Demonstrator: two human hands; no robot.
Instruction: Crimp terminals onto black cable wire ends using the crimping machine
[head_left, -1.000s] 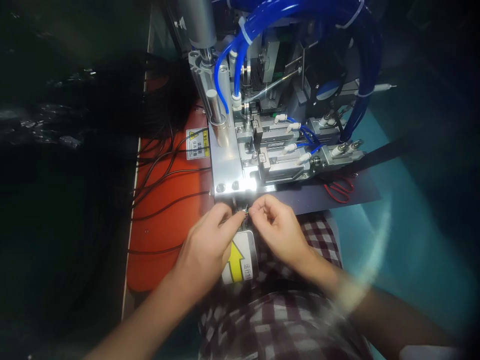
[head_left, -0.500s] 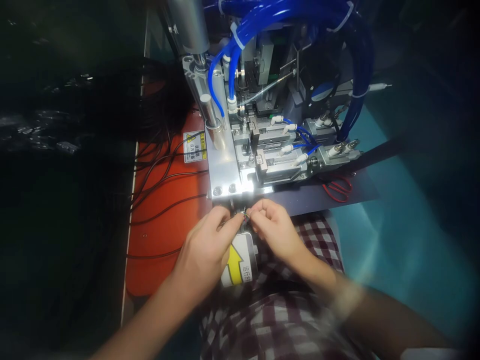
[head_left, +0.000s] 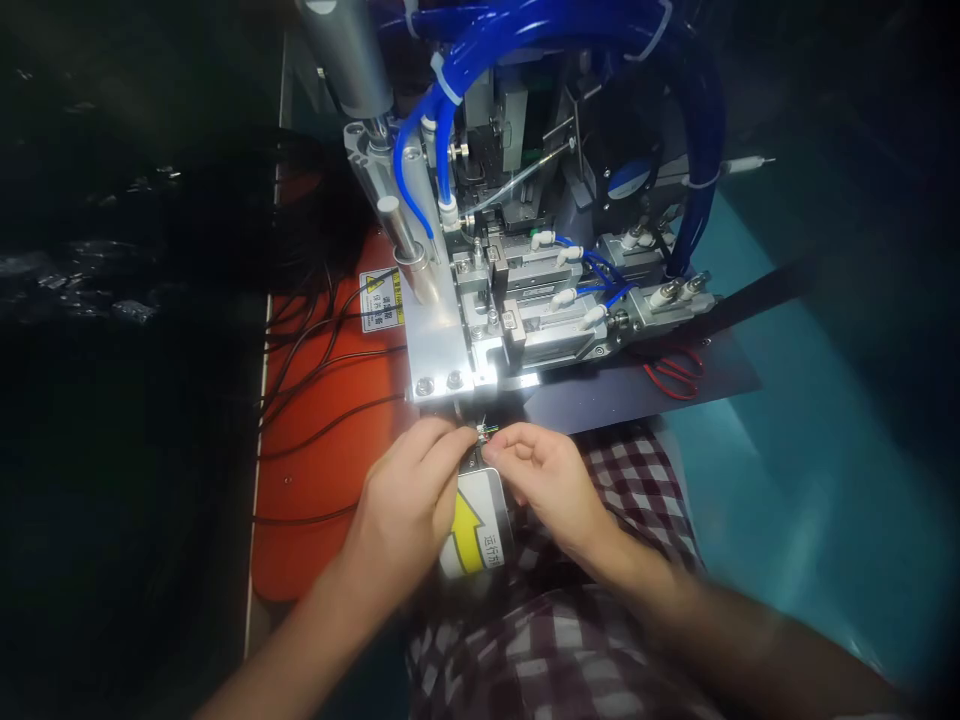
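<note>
My left hand (head_left: 409, 500) and my right hand (head_left: 551, 480) meet just below the front edge of a metal machine (head_left: 480, 310). Both pinch the stripped end of a thin cable (head_left: 486, 432), whose tiny coloured wire tips show between the fingertips. The fingers of each hand are curled tight around it. Beneath the hands sits a grey part bearing a yellow arrow label (head_left: 472, 520). The cable's run behind my left hand is hidden.
Blue air hoses (head_left: 525, 30) loop over the machine's cylinders and clamps. Black cables (head_left: 322, 350) trail across an orange pad (head_left: 330, 460) on the left. Red-handled scissors (head_left: 671, 372) lie on a dark mat at the right. A checked garment (head_left: 555, 620) covers my lap.
The camera view has shifted, so the machine sits further left and up. Both hands stay pinched together on the wire end, now slightly lower and left.
</note>
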